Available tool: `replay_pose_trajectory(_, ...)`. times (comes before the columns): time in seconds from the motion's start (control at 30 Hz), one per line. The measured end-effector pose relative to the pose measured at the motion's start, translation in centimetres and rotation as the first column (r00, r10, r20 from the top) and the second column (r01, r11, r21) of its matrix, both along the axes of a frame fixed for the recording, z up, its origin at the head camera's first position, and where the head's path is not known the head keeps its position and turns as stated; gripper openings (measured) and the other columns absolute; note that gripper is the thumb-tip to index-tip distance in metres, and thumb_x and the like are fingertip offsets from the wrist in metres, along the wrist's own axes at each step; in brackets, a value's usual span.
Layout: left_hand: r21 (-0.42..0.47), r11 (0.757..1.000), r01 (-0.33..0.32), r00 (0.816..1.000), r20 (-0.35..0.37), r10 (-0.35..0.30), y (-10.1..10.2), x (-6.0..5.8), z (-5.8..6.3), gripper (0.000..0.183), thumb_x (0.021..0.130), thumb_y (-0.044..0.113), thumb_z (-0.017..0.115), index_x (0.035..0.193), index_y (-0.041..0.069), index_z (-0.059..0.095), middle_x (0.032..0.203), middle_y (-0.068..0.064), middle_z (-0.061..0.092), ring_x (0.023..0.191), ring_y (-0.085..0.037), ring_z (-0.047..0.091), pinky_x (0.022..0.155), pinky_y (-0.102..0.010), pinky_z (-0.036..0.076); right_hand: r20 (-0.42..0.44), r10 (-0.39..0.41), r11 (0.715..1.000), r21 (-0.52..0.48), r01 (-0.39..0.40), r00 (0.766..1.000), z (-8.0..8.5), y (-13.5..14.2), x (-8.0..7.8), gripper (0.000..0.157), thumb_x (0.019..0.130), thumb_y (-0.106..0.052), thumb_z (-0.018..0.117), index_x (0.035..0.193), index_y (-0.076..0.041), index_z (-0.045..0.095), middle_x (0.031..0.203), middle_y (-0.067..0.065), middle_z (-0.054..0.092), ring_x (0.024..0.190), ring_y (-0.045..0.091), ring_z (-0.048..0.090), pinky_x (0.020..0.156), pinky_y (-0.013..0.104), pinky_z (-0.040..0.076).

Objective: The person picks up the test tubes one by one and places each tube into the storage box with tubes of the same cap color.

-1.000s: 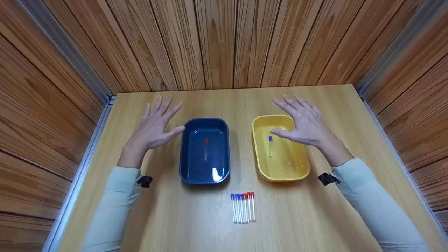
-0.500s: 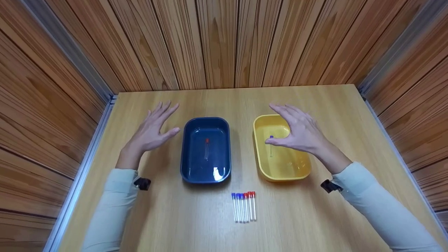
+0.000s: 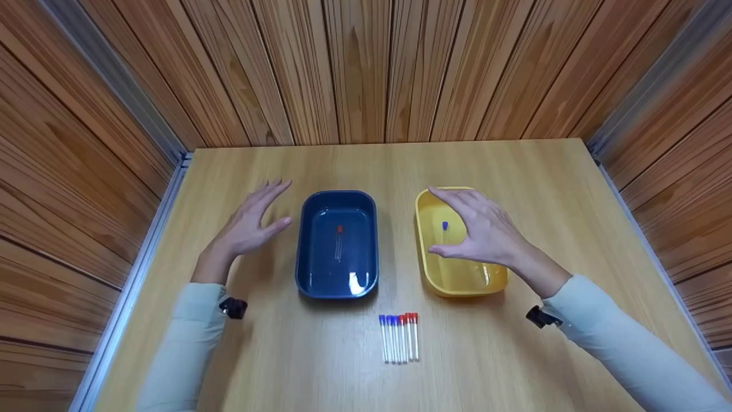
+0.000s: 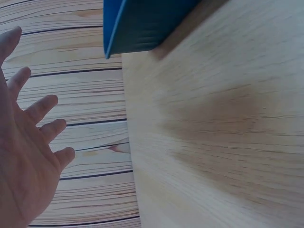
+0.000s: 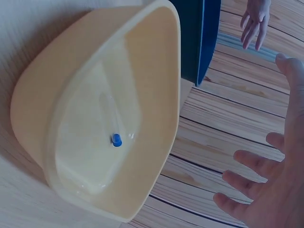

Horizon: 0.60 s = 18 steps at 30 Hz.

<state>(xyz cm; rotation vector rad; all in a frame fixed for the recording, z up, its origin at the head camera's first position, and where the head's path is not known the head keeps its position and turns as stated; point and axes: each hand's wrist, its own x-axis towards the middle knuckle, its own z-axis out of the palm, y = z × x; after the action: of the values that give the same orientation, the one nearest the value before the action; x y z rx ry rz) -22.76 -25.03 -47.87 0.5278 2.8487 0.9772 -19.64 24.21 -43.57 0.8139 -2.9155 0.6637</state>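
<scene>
My left hand (image 3: 247,224) hovers just left of the blue tray (image 3: 298,252), fingers spread and holding nothing; the left wrist view shows its palm with the fingers apart. A red-capped tube (image 3: 339,243) lies inside that tray. My right hand (image 3: 486,229) is held over the right part of the yellow tray (image 3: 419,229), thumb apart from the fingers and nothing between them. A blue-capped tube (image 5: 116,139) lies on the yellow tray's bottom; in the head view its lower end is partly hidden by my thumb.
In front of the trays, a row of several capped tubes (image 3: 399,339) lies side by side on the wooden table (image 3: 320,377), blue caps at left, red caps at right. Wood-plank walls (image 3: 366,68) enclose the back and sides.
Both hands have drawn back slightly toward the person, and their fingers have come closer together. The right hand has also shifted left over the yellow tray. Trays and tubes stay in place.
</scene>
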Motion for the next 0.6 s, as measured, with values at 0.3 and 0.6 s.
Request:
replay_pose_trajectory(0.3,0.019,1.0,-0.022,0.998,0.065,0.02,0.4,0.5,-1.6,0.081,0.111,0.058,0.061,0.18,0.03,0.029,0.191,-0.013,0.023,0.179,-0.046,0.009,0.139,-0.081,0.009,0.039,-0.005,1.0,0.006,0.005,0.999,-1.2,-0.2,1.6,0.109,0.083,-0.064,0.091,0.175,-0.031,0.042,0.169,0.015,0.06,0.149,0.045,0.058,0.118,0.075,0.05)
replay_pose_trajectory(0.6,0.066,0.998,-0.013,0.992,0.127,0.004,0.6,1.2,-3.7,0.08,0.111,0.048,0.064,0.18,0.025,0.03,0.191,-0.015,0.021,0.179,-0.048,0.008,0.139,-0.081,0.008,0.036,0.03,1.0,0.006,-0.03,0.999,-1.9,-0.4,2.6,0.11,0.082,-0.062,0.094,0.175,-0.032,0.042,0.16,0.016,0.066,0.14,0.041,0.064,0.114,0.069,0.055)
